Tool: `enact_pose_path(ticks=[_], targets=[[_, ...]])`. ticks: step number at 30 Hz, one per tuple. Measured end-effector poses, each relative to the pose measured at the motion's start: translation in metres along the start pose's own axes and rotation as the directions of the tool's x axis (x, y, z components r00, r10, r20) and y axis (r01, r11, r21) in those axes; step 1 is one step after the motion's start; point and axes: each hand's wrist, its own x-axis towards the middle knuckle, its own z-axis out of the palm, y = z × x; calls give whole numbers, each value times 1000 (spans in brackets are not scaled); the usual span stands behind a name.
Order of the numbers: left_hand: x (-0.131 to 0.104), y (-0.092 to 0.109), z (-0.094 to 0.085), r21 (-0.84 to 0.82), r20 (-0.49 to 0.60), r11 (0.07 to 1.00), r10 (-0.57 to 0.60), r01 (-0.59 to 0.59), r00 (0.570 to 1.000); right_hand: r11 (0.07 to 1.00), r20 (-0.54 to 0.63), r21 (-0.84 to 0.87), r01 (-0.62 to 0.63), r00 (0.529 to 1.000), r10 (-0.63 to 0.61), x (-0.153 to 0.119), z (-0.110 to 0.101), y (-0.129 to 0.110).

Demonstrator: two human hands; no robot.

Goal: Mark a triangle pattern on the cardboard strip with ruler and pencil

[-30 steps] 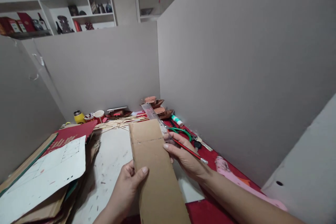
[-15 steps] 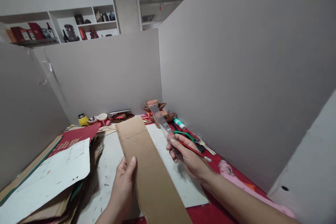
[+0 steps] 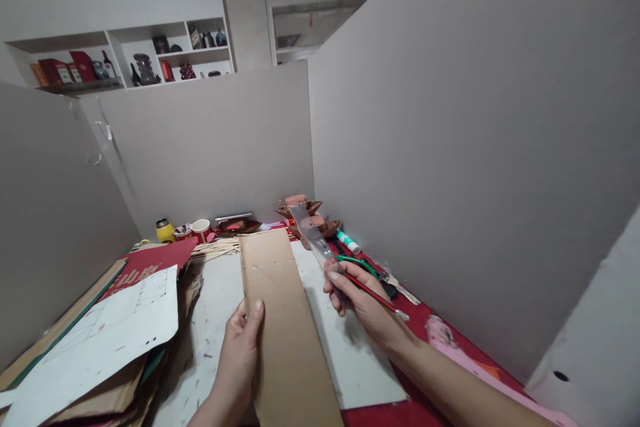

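Observation:
My left hand (image 3: 243,340) grips the left edge of a long brown cardboard strip (image 3: 287,333), thumb on top. The strip stretches from the bottom of the view toward the back, over a white board (image 3: 360,373). To its right, my right hand (image 3: 353,290) is closed around a clear plastic ruler (image 3: 313,233) and a red pencil (image 3: 373,291). The ruler points up and away to the left; the pencil's eraser end sticks out to the right.
Stacked cardboard with a white drawn-on sheet (image 3: 110,327) lies at left. Along the back are a yellow bottle (image 3: 164,231), a paper cup (image 3: 201,230), thin sticks (image 3: 217,248) and brown dishes (image 3: 325,227). Green-handled pliers (image 3: 363,264) and pink cloth (image 3: 445,340) lie right. Grey partitions surround the table.
The cardboard strip has turned, its far end swinging right so that it lies straighter ahead. Both hands keep their holds. The whole view has shifted slightly.

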Motion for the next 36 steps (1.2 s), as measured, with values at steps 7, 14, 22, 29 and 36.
enact_pose_path(ticks=[7, 14, 22, 29, 36], targets=[[5, -1, -6, 38, -88, 999, 39, -36, 995, 999, 11, -32, 19, 1000, -19, -1, 0, 1], [7, -1, -6, 151, -190, 982, 138, -110, 972, 995, 37, -93, 21, 999, -18, -4, -2, -2], [14, -14, -15, 233, -153, 973, 35, 2, 988, 983, 45, -178, -34, 998, 43, -6, -4, 1], [16, -13, -15, 355, -296, 927, 232, -119, 927, 966, 58, -252, -67, 995, 84, -2, -13, 16], [6, -11, -2, 194, -119, 973, 153, -128, 981, 966, 315, -258, 6, 946, 79, -23, 3, 4]])
